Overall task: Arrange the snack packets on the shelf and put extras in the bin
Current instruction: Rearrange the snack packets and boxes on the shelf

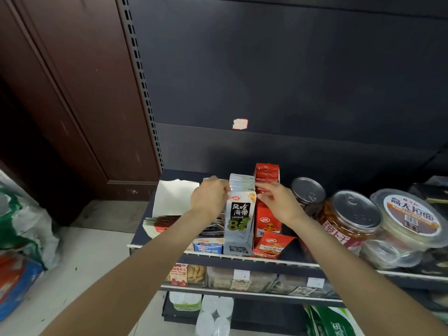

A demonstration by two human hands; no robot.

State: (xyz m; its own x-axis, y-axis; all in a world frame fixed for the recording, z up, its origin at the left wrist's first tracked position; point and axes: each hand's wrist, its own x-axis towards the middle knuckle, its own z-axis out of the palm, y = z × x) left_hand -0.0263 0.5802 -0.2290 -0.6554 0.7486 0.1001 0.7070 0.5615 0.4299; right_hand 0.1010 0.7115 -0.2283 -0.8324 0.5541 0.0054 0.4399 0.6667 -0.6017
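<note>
Both forearms reach forward over the front rail of the shelf (pixel 242 257), meeting at a row of snack packets. The left hand (pixel 209 199) is turned back-up, its fingers (pixel 224 187) curled against the left side of the grey packets (pixel 240 209). The right hand (pixel 278 202) comes in from the other side, fingers bent, with the tips on the seam between the grey row and the red packets (pixel 266 175); whether it pinches a packet or only presses cannot be told.

The grey packets stand upright in a tight row running back from the shelf edge. The front one is silver-grey with black characters and a green figure. How many are in the row cannot be counted. The red packets stand just beside them on the right, taller at the back, in a red box (pixel 269 221). One loose red packet (pixel 272 246) leans at the front rail.

Left of the grey row is a white box (pixel 174 197) with dark flat packets lying in front of it. To the right stand two ring-pull jars (pixel 349 219) and one round tub (pixel 409 214) with a printed lid.
</note>
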